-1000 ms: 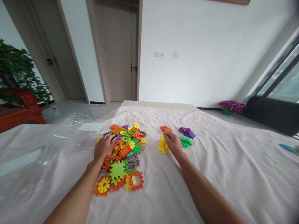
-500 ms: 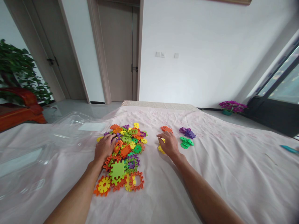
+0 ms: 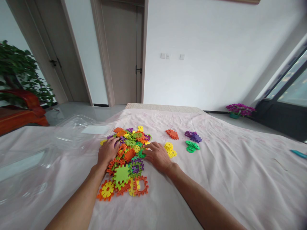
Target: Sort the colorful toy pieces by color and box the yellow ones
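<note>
A mixed pile of plastic building pieces (image 3: 121,174) in orange, green, yellow and purple lies on the cloth. My left hand (image 3: 108,150) rests at the pile's left side, fingers stretched over the pieces. At the right side, my right hand (image 3: 158,156) reaches in with fingers and thumb apart, beside a green notched disc (image 3: 141,154); its fingertips partly overlap the pile. Just right of that hand are yellow notched discs (image 3: 169,147). Beyond it sit orange square pieces (image 3: 172,134). Farther right are purple pieces (image 3: 193,136) and green discs (image 3: 192,146), grouped by colour.
Clear plastic containers (image 3: 57,139) stand at the left on the pinkish cloth (image 3: 230,179). A blue object (image 3: 298,154) and a thin stick (image 3: 280,164) lie far right. Behind are doors, a white wall, a red wooden chair (image 3: 31,103) and a pot of purple flowers (image 3: 240,109).
My right hand has moved left from the yellow discs to the pile's right edge, uncovering the yellow and orange groups. My left hand has stayed at the pile.
</note>
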`<state>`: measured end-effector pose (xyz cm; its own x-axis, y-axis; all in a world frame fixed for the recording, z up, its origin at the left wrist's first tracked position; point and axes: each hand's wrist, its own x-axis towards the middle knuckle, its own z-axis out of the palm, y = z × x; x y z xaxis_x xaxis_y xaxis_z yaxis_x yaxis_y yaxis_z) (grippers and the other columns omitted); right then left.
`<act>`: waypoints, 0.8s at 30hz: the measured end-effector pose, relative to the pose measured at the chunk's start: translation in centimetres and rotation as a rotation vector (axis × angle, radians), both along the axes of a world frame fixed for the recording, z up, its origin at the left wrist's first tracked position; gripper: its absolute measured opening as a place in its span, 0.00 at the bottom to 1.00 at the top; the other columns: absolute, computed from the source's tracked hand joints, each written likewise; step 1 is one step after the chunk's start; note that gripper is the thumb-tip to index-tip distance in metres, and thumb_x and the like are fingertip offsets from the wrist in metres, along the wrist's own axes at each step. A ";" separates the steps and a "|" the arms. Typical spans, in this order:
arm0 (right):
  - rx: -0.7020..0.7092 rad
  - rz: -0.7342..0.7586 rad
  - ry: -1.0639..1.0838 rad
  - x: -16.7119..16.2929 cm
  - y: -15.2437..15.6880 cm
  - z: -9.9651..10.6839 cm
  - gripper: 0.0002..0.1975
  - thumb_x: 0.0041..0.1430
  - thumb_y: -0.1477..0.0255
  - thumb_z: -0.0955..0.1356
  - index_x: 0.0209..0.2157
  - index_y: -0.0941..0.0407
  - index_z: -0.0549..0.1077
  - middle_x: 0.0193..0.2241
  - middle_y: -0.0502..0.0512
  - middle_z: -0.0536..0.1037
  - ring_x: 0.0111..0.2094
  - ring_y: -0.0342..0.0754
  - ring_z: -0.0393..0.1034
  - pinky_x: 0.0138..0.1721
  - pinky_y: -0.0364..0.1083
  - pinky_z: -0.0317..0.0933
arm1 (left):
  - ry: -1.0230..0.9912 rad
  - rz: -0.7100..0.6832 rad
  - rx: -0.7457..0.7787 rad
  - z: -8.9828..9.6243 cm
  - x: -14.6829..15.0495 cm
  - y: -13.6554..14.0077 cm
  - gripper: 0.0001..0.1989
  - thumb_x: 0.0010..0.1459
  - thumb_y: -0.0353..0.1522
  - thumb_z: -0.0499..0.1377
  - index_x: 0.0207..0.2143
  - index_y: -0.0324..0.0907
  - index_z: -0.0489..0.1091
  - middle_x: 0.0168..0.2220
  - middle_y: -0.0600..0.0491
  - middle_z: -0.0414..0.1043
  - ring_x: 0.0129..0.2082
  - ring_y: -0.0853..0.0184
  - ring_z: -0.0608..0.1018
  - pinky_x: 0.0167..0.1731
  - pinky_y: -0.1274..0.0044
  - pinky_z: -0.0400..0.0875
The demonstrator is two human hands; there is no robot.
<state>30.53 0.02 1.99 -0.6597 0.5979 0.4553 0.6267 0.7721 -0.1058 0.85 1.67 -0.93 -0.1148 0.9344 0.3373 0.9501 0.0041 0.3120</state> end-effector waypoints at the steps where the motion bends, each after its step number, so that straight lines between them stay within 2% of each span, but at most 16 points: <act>1: 0.000 0.003 0.007 0.1 0.0 -0.1 0.11 0.65 0.61 0.66 0.44 0.47 0.78 0.49 0.54 0.77 0.49 0.52 0.66 0.46 0.51 0.59 | -0.001 0.000 -0.001 0.0 0.0 0.0 0.23 0.67 0.42 0.45 0.57 0.46 0.69 0.59 0.48 0.69 0.59 0.60 0.70 0.57 0.68 0.65; 4: 0.001 0.017 0.024 0.1 -0.1 0.0 0.10 0.67 0.63 0.65 0.42 0.48 0.78 0.48 0.53 0.77 0.48 0.50 0.67 0.46 0.50 0.59 | -0.008 -0.002 -0.005 0.2 0.1 -0.1 0.23 0.67 0.42 0.45 0.57 0.45 0.69 0.59 0.47 0.68 0.59 0.59 0.70 0.57 0.67 0.65; 9: 0.002 -0.011 0.018 -0.1 -0.4 0.2 0.17 0.63 0.58 0.68 0.51 0.49 0.74 0.51 0.56 0.76 0.50 0.53 0.66 0.46 0.51 0.59 | -0.006 0.001 -0.004 0.2 0.1 -0.2 0.23 0.67 0.42 0.45 0.57 0.46 0.69 0.59 0.48 0.68 0.58 0.59 0.70 0.57 0.68 0.65; 14: -0.005 0.005 0.008 -0.2 -0.4 0.0 0.13 0.66 0.60 0.66 0.46 0.50 0.76 0.46 0.55 0.78 0.47 0.52 0.67 0.43 0.50 0.58 | 0.000 0.001 -0.009 -0.2 -0.1 0.0 0.24 0.67 0.42 0.44 0.57 0.45 0.68 0.60 0.47 0.67 0.59 0.59 0.70 0.57 0.67 0.65; 18: -0.035 0.033 0.110 -0.1 -0.2 -0.2 0.12 0.69 0.64 0.63 0.44 0.51 0.77 0.43 0.55 0.79 0.44 0.50 0.69 0.45 0.49 0.59 | 0.001 -0.003 -0.003 -0.3 -0.2 0.2 0.23 0.67 0.42 0.45 0.57 0.45 0.68 0.60 0.48 0.68 0.59 0.59 0.70 0.57 0.68 0.65; 20: -0.065 -0.017 0.199 0.3 0.2 -0.3 0.12 0.69 0.65 0.62 0.42 0.52 0.77 0.41 0.55 0.80 0.42 0.49 0.70 0.45 0.47 0.60 | -0.002 -0.003 0.000 -0.4 -0.2 0.2 0.23 0.67 0.42 0.45 0.57 0.45 0.68 0.60 0.48 0.68 0.58 0.59 0.70 0.56 0.67 0.65; 24: -0.096 -0.255 0.363 1.8 1.5 -0.4 0.11 0.67 0.68 0.64 0.45 0.52 0.77 0.39 0.54 0.81 0.41 0.49 0.72 0.45 0.46 0.62 | -0.008 -0.012 0.012 -0.3 -0.2 0.2 0.24 0.67 0.42 0.45 0.57 0.44 0.69 0.59 0.47 0.68 0.58 0.58 0.70 0.56 0.65 0.65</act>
